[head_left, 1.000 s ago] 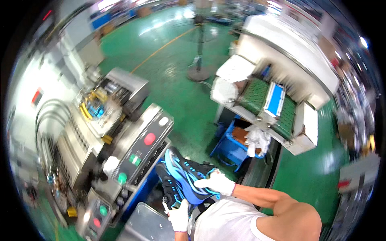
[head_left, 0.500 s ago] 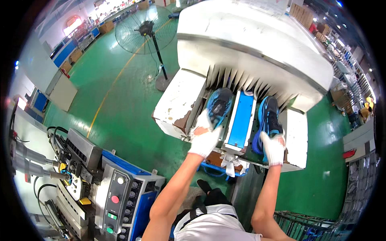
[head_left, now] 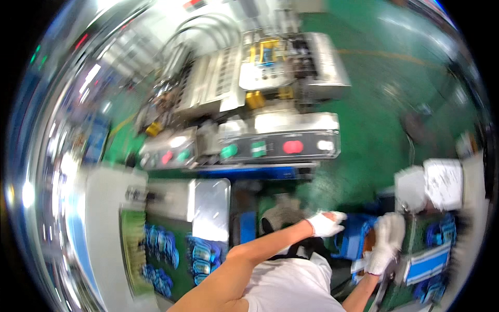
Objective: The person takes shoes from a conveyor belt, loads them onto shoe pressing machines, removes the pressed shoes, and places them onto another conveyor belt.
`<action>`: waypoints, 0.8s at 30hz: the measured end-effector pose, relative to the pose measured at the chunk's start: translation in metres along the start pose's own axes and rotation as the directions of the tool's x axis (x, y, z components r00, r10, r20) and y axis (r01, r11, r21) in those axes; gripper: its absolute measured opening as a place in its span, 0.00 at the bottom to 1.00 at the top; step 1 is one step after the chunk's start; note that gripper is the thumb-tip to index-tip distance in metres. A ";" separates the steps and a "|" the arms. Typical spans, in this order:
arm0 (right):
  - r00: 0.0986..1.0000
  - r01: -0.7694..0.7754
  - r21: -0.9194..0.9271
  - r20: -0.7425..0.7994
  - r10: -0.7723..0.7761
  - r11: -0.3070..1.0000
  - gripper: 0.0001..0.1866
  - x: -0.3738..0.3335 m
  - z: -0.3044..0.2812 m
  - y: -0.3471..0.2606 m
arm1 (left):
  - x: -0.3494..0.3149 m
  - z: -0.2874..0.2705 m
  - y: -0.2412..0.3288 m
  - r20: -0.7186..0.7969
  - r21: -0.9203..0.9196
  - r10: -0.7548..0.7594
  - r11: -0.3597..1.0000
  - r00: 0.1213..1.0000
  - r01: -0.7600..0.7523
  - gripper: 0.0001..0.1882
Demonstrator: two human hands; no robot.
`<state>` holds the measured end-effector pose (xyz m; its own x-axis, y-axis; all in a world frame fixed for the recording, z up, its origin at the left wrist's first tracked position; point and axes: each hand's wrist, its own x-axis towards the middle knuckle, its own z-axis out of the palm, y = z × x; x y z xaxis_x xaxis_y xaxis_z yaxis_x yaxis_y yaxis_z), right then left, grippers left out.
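Note:
Both hands wear white work gloves, and motion blurs the view. In front of my waist, my left hand (head_left: 327, 223) points right with fingers partly apart; I see nothing in it. My right hand (head_left: 385, 242) is stretched out beside a blue bin (head_left: 355, 236), its fingers extended but smeared, with no object visible in it. To its right lies a blue and black sports shoe (head_left: 441, 232) on the conveyor. A second blue shoe (head_left: 430, 289) lies beyond the blue-topped divider (head_left: 427, 264). Neither hand touches the shoes.
Ahead stands a machine with a control panel (head_left: 280, 145) of coloured buttons and a metal press head (head_left: 267, 67). At left, several blue shoes (head_left: 161, 244) sit by a conveyor outlet with a metal plate (head_left: 211, 210). A white box top (head_left: 443, 183) stands at right.
My view has swung left, bringing the button panel to the front. Both hands have come away from the two shoes, which now lie on the conveyor at right.

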<state>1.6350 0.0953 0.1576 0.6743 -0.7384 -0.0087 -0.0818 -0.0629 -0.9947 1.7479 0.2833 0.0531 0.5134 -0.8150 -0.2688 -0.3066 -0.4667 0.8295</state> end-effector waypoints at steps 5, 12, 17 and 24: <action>0.499 0.572 -0.571 0.812 0.303 0.589 0.38 -0.040 0.137 0.067 | -0.323 -0.076 -0.210 -0.576 0.258 -0.608 0.499 0.546 0.827 0.20; 0.309 0.765 -0.461 0.875 0.371 0.450 0.36 -0.078 0.250 0.117 | -0.728 -0.019 -0.233 -0.378 -0.894 -0.597 0.037 -0.708 0.447 0.25; 0.309 0.828 -0.499 0.786 0.535 0.255 0.36 -0.123 0.292 0.095 | -0.776 -0.007 -0.267 -0.122 -0.982 -0.617 -0.038 -0.778 0.184 0.42; 0.131 0.936 -0.271 0.860 0.493 0.224 0.36 -0.210 0.379 0.043 | -0.705 0.042 -0.343 -0.451 -0.892 -0.297 0.184 -0.842 0.413 0.18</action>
<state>1.7686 0.5020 0.0779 0.6796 0.4497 -0.5795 0.4141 -0.8873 -0.2030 1.4572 1.0039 -0.0624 0.0201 0.9795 0.2003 0.8703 -0.1157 0.4787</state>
